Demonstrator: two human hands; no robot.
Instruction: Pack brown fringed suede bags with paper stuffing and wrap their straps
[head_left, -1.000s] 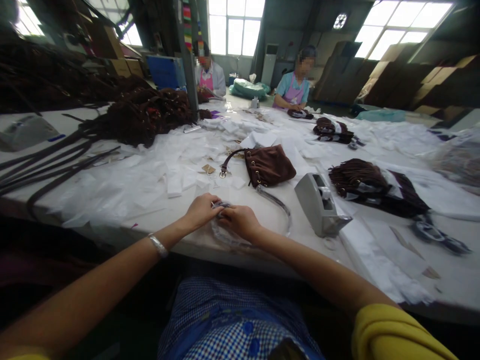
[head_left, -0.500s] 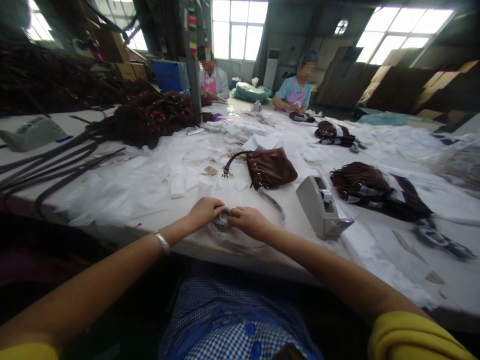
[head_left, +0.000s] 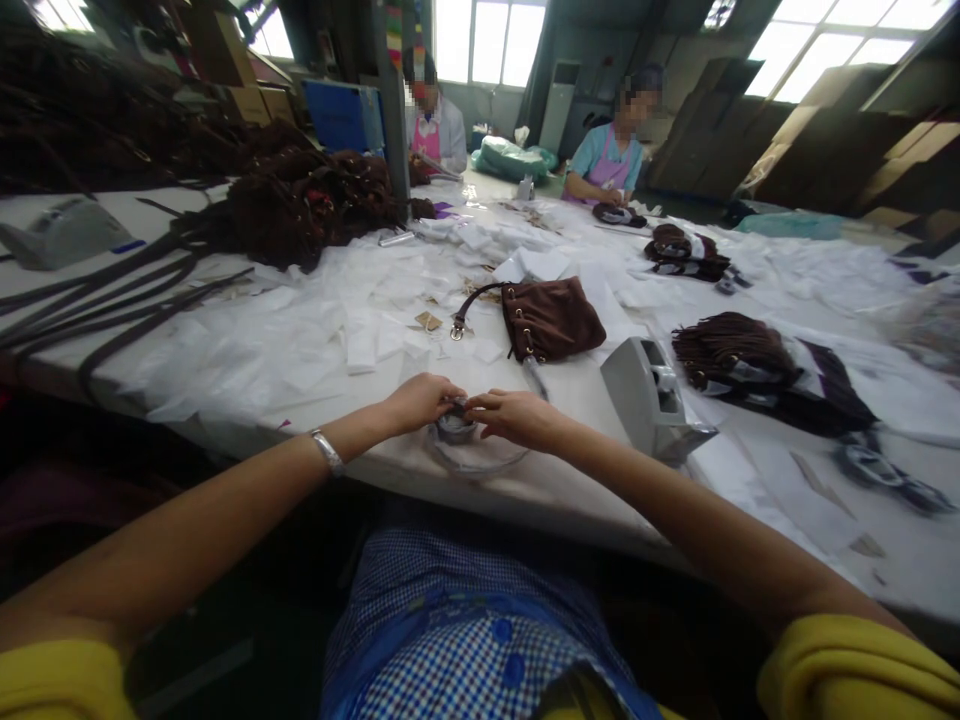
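My left hand and my right hand meet at the near edge of the white table. Both are closed, pinching a coiled strap wrapped in clear plastic between them. The strap's loop curves out below my hands and runs up to a small brown drawstring bag lying just beyond. A silver bracelet sits on my left wrist.
A grey tape dispenser stands right of my hands. Brown fringed bags lie further right, a heap of brown bags and dark straps at the left. White paper sheets cover the table. Two people work at the far end.
The wrapped strap has been gathered from a long curve into a tighter coil between my hands. My view has shifted slightly left and down.
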